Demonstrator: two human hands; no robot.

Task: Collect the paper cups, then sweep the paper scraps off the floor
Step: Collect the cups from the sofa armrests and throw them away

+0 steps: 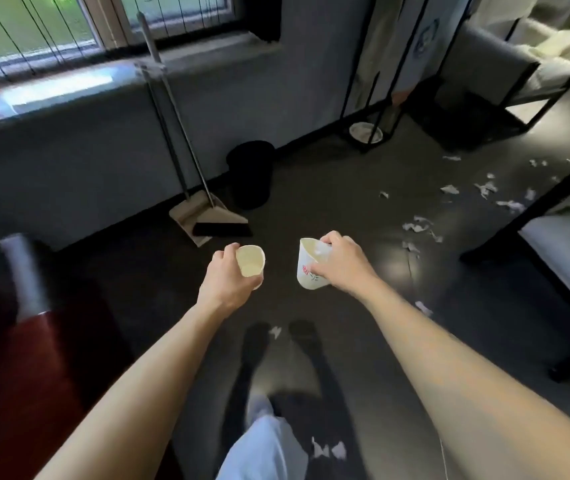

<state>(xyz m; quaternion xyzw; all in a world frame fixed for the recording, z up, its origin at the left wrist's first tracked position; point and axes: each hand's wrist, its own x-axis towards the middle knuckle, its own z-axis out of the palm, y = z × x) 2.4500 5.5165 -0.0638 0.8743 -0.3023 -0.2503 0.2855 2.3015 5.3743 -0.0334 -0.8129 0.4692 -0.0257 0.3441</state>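
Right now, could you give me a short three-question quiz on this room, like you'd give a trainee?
1. True or false: each hand holds a paper cup.
2. Which cup shows a printed pattern on its side: A) the left hand's, B) the right hand's?
3. What stands just right of the broom and dustpan by the wall?

Key:
1. True: the left hand grips one cup, the right hand another.
2. B.
3. A black bin, beside the broom and dustpan. Paper scraps lie on the floor farther right.
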